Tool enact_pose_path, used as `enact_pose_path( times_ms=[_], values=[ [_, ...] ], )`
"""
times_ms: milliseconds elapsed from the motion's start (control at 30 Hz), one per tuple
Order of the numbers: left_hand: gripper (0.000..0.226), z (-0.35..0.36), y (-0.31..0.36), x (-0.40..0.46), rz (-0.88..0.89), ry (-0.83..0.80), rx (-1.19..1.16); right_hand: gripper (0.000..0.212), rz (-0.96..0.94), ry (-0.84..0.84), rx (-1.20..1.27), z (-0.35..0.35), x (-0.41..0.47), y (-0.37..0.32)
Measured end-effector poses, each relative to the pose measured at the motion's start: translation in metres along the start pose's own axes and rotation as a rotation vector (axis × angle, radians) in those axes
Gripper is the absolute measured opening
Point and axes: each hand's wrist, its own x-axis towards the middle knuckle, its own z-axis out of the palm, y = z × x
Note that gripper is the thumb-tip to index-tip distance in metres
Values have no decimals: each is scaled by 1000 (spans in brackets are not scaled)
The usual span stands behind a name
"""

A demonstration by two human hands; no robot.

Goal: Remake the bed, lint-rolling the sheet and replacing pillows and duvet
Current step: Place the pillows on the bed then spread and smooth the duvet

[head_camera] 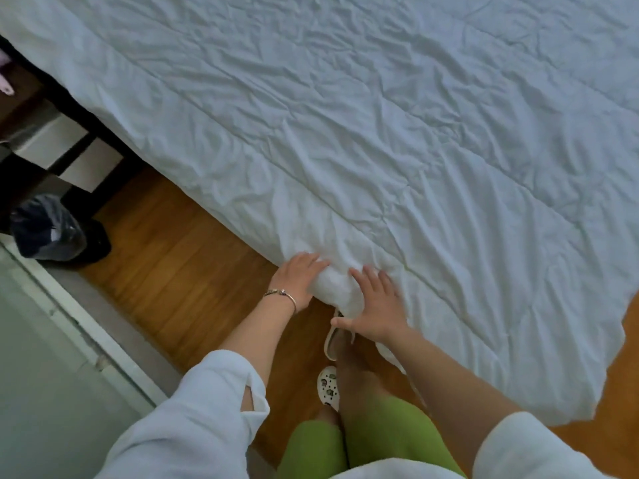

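A white, creased duvet (pixel 345 133) is spread over the bed and fills most of the view. Its near corner hangs over the bed's edge toward the wooden floor. My left hand (pixel 297 280) lies on the left side of that bunched corner with its fingers extended onto the cloth. My right hand (pixel 375 305) presses flat on the right side of the same corner, fingers spread. No pillows and no lint roller are in view.
Wooden floor (pixel 166 243) runs along the bed's left edge and shows again at the lower right. A dark bag (pixel 48 229) sits by dark furniture at the left. A pale wall and baseboard (pixel 86 323) border the narrow floor strip. My feet wear white clogs (pixel 328 385).
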Motion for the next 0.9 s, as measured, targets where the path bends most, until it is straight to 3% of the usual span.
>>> enact_pose_path(
  times_ms=[233, 367, 500, 567, 733, 800, 900],
  values=[
    [105, 2, -29, 26, 179, -155, 151, 112, 111, 27, -141, 9, 25, -12],
    [106, -9, -40, 40, 256, -213, 247, 85, 95, 161, -270, 9, 30, -19],
    [111, -15, -47, 43, 311, -213, 274, 75, 108, 26, -64, -27, 26, -16],
    [109, -21, -41, 43, 320, -155, 263, 76, 171, -3, 40, -47, 14, -13],
    [73, -60, -43, 40, 391, 220, 306, 50, 230, 200, 277, -63, -42, -39],
    [62, -83, -50, 31, 462, 307, 291, 44, 216, 279, 274, -70, -60, -57],
    [50, -122, -58, 12, 649, 478, 87, 40, 225, 486, 208, -89, -80, -83]
  ],
)
